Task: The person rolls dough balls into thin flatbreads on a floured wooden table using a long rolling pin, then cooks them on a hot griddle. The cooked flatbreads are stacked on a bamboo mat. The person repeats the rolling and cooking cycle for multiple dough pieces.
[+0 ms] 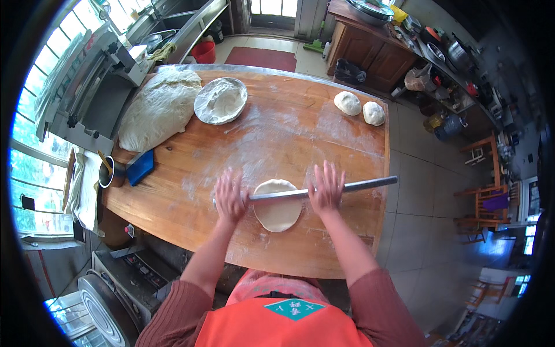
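A long metal rolling rod [372, 184] lies slantwise across a flat, roughly round sheet of dough [278, 215] on the wooden worktable [173, 182]. My left hand [230, 195] is laid over the rod's left part, just left of the dough, with its fingers stretched out. Right of the sheet, my right hand [327, 186] lies across the rod in the same way, fingers spread and not wrapped round it. Both hands are slightly blurred. The rod's right end reaches past the table edge. White flour dusts the wood around the dough.
A large dough mass [158, 108] and a bowl of flour [221, 100] sit at the far left. Two dough balls [347, 103] lie far right. A blue scraper [141, 168], a mug [112, 171] and a dough-rolling machine [93, 104] line the left side.
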### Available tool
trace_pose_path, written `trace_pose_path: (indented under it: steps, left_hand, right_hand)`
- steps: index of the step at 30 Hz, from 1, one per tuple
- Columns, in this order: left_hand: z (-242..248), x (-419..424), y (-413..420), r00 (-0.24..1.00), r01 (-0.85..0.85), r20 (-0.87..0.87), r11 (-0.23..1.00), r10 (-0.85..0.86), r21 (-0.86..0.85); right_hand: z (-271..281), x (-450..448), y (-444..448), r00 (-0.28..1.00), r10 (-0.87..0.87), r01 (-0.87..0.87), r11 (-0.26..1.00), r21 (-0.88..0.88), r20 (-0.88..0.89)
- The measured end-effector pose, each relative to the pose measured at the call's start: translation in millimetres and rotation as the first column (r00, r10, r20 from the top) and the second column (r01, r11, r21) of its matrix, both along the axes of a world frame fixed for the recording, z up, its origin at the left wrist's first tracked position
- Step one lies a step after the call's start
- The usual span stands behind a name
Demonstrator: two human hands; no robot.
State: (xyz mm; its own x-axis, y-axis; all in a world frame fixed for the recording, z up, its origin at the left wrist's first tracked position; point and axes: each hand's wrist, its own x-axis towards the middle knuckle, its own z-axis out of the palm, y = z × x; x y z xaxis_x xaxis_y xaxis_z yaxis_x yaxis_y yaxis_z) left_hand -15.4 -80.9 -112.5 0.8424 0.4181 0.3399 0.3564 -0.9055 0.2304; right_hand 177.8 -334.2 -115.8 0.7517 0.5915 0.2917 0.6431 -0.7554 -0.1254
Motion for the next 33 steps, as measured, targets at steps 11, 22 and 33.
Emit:
trace_pose_path:
  steps: [11, 22, 33]
  left_hand:
    - [-11.3, 39.2, -15.3, 0.887, -0.317, -0.453, 0.595, -0.089, -0.738]
    - [143.3, 31.4, -170.6, 0.847, 0.339, -0.103, 0.680, -0.521, -0.651]
    - [2.8, 195.5, -113.1, 0.982, 0.173, 0.103, 0.965, -0.156, -0.196]
  right_hand:
    - [22.8, -81.8, -91.6, 0.898, 0.378, -0.354, 0.924, 0.143, -0.226]
    - [67.8, -151.6, -210.5, 0.899, 0.262, -0.232, 0.965, 0.125, -0.351]
    - [0.5, 38.0, -161.6, 0.978, -0.177, 0.163, 0.978, 0.134, 0.105]
